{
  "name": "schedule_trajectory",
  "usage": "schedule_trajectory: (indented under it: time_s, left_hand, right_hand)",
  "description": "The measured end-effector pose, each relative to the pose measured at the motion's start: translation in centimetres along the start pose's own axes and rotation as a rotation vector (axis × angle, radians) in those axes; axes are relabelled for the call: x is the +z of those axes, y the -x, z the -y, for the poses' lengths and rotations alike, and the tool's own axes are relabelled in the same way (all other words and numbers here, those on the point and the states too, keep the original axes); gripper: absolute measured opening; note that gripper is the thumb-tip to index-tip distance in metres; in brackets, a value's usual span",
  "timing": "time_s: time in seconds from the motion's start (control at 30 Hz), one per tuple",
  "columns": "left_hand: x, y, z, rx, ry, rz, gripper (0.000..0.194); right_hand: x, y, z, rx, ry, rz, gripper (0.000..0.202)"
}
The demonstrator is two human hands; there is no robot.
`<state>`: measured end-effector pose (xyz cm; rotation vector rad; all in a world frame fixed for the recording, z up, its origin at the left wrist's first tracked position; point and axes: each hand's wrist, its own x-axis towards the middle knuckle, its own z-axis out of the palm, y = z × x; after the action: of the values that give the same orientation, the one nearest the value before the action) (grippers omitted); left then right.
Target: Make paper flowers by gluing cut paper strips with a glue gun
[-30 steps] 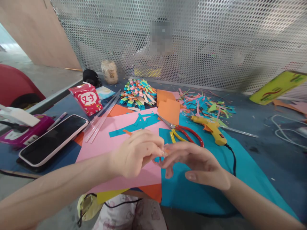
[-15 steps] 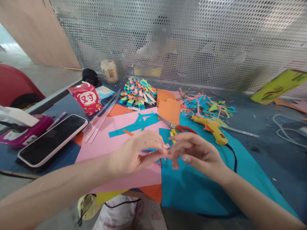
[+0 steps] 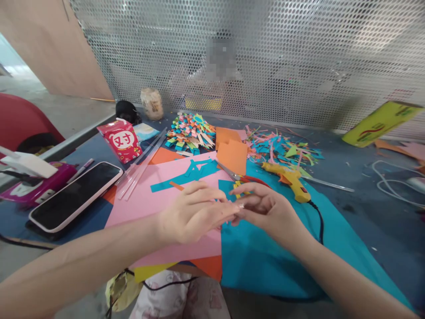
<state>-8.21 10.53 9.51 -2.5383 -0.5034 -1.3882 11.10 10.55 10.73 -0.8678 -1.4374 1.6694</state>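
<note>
My left hand (image 3: 195, 212) and my right hand (image 3: 262, 206) meet at the fingertips over the line where the pink paper (image 3: 149, 241) and the blue paper (image 3: 265, 270) overlap. The fingers of both hands are pinched together; whatever lies between them is too small or hidden to name. Just beyond my right hand are red-handled scissors (image 3: 254, 180), partly covered by it. A yellow glue gun (image 3: 294, 181) rests on the blue paper to the right. Blue paper strips (image 3: 179, 179) and a small orange strip (image 3: 176, 185) lie on the pink sheet.
Behind are a pile of folded paper pieces (image 3: 191, 133), orange paper (image 3: 232, 155) and colourful scraps (image 3: 279, 148). At left lie a phone (image 3: 76, 195), clear sticks (image 3: 142, 170) and a red snack packet (image 3: 121, 141). A perforated metal screen (image 3: 282, 57) stands behind, with a person beyond it.
My left hand has turned more palm-down and reaches slightly further right. My right thumb and fingers, spread before, have closed against the left fingertips. The view has shifted slightly.
</note>
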Motion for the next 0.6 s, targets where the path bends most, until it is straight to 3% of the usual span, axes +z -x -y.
schedule_trajectory:
  time_s: [0.13, 0.37, 0.5, 0.6]
  left_hand:
    - [-0.2, 0.2, 0.1, 0.152, -0.143, -0.055, 0.015]
    - [-0.2, 0.4, -0.5, 0.264, -0.131, -0.049, 0.013]
    - [0.4, 0.5, -0.7, 0.062, -0.082, -0.058, 0.005]
    - [0.5, 0.7, -0.2, -0.109, 0.012, -0.033, 0.018]
  right_hand:
    - [-0.2, -0.3, 0.0, 0.115, -0.015, -0.008, 0.035]
    - [0.2, -0.1, 0.2, 0.185, 0.085, -0.032, 0.035]
    - [1.0, 0.9, 0.7, 0.084, 0.232, -0.100, 0.029]
    - [1.0, 1.8, 1.4, -0.048, 0.377, -0.232, 0.025]
